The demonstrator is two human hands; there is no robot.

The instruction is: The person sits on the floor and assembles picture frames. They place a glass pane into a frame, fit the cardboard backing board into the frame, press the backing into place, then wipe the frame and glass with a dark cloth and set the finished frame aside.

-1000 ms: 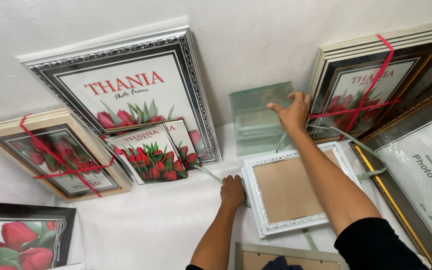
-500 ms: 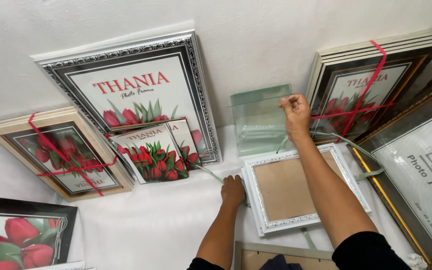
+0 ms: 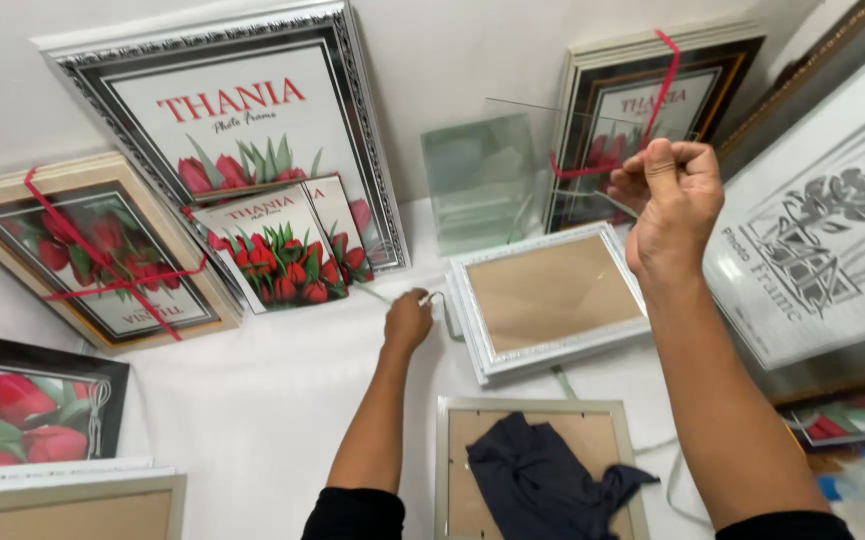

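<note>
The right hand (image 3: 674, 195) has its fingers pinched on a glass pane (image 3: 572, 160), held in the air above the white frame (image 3: 550, 298) (backing bare, no glass in yet). The left hand (image 3: 408, 322), fingers curled, steadies the frame's corner.

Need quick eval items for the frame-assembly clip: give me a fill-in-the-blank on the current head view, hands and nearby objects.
1. The right hand lifts a clear pane of ____.
2. The left hand rests at the left edge of the ____ frame with the brown backing.
3. A dark ____ lies on the lower frame.
4. Red ____ is tied around the beige stack of frames at left.

Missing words: glass; white; cloth; ribbon
</note>
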